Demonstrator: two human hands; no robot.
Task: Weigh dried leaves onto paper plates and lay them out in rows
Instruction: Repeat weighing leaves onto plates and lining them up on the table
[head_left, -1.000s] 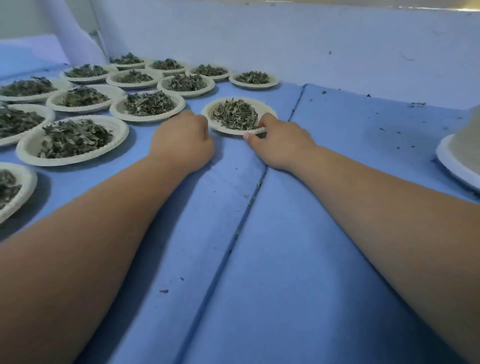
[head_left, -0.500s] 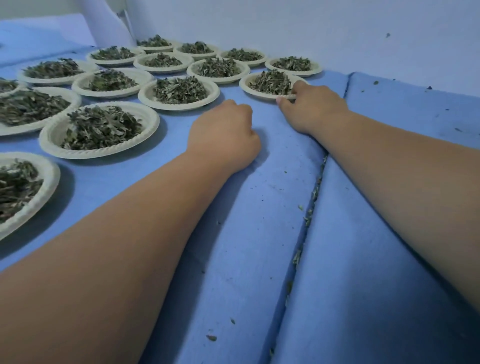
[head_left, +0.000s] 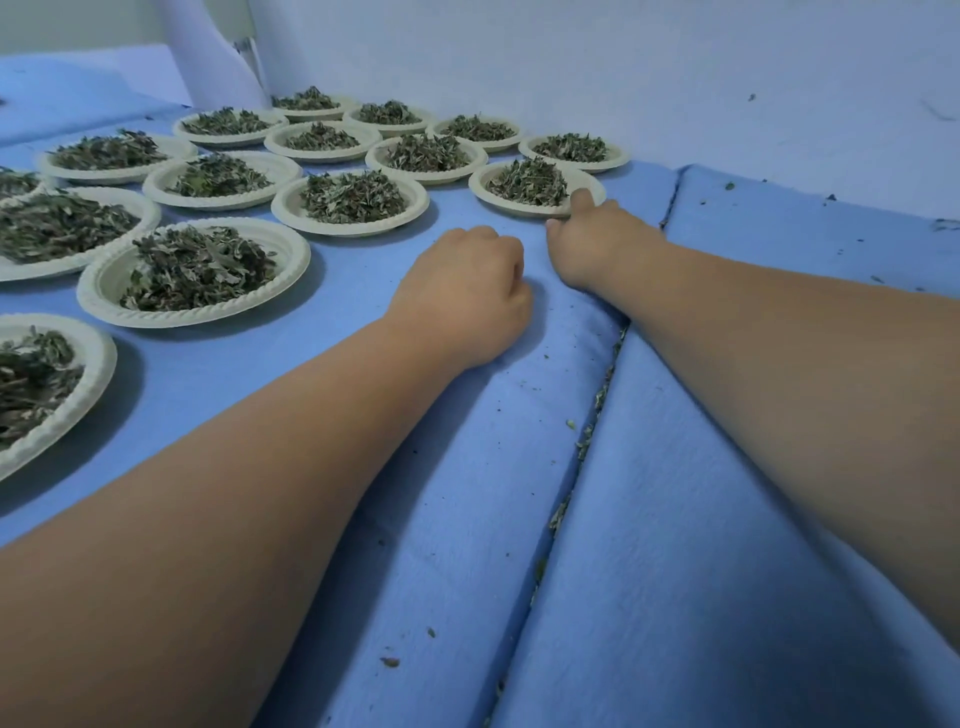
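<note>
Paper plate (head_left: 511, 209), heaped with dried leaves (head_left: 527, 182): slid further out over the blue cloth (head_left: 441, 467) in the last second, now just beside the far plate (head_left: 618, 158) at the right end of the rows. Let go by the left hand (head_left: 462, 296) meanwhile. Looks like placement almost done, with only a final nudge and release to come. Reaching long and low with the right hand (head_left: 597, 249), forefinger laid over the near rim, thumb at its edge; probably a light pinch, though hard to confirm from here. Resting the left hand on the cloth just short of the plate, curled into a fist, nothing seen inside.
</note>
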